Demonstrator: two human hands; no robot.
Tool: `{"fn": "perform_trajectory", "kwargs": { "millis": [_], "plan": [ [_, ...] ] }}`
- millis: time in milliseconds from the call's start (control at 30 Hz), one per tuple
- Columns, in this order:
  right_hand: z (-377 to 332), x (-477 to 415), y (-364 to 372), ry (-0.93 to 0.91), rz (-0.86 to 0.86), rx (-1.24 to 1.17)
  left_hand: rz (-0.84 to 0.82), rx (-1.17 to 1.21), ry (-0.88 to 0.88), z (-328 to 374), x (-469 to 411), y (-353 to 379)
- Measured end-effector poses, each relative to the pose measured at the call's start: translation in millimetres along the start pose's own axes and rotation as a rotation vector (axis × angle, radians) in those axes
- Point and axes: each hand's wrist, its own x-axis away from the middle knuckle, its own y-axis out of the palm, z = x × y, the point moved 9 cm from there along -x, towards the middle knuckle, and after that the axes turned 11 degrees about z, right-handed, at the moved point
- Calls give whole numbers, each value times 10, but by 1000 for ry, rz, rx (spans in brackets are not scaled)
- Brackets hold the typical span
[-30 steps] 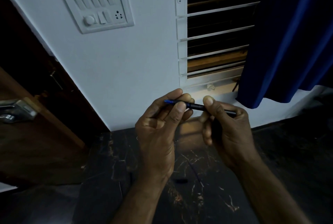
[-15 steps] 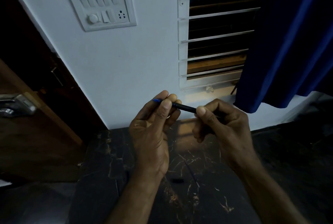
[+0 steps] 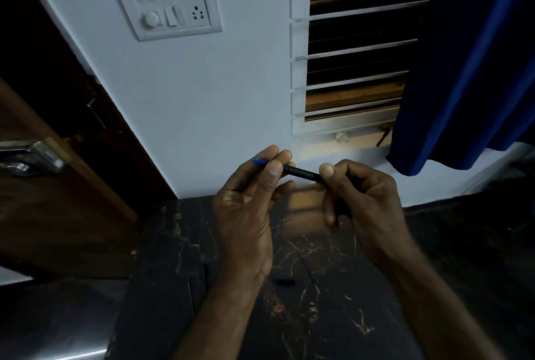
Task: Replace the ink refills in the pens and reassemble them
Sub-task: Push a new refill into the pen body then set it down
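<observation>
Two hands, the left hand [image 3: 246, 209] and the right hand [image 3: 362, 206], share one pen [image 3: 301, 172]. On the desk [image 3: 362, 316] lie one thin refill [image 3: 308, 271] and one small dark piece [image 3: 285, 282]. One switchboard [image 3: 165, 1], one curtain [image 3: 469, 64].

Left hand [image 3: 249, 203] pinches with thumb and fingertips; right hand [image 3: 362, 200] curls closed, thumb pressed forward.

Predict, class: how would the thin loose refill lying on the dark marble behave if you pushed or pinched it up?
The refill looks very thin and long, so it is probably light and would bend a little if pinched at one end. It seems round and the marble looks polished, so a sideways push would likely roll or skid it. Lying flat, it may be fiddly to lift.
</observation>
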Motion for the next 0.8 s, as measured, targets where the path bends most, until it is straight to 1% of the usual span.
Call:
{"fn": "perform_trajectory", "kwargs": {
  "millis": [100, 200, 300, 400, 500, 633, 700, 800],
  "plan": [
    [-31, -24, -50, -26, -13, 12, -18, -18, 37, 5, 20, 39],
    [-139, -51, -62, -58, -60, -55, -14, -15, 60, 7, 22, 63],
    [-202, -82, -119, -90, -71, -100, -23, -20, 72, -12, 20, 93],
    [-181, -116, -192, -110, -44, 29, -45, -16, 77, -49, 50, 124],
    [-104, -135, -254, -98, -79, 124, -56, -25, 91, -99, 93, 107],
    [-13, -87, -298, -74, -175, 17, -71, -46, 89, -190, 138, 41],
    [35, -55, -351, -91, -167, -24, -74, -101, 98, -235, 160, 11],
    [84, -38, -407, -107, -127, 15, -68, -213, 115, -296, 179, -32]
  ]
}}
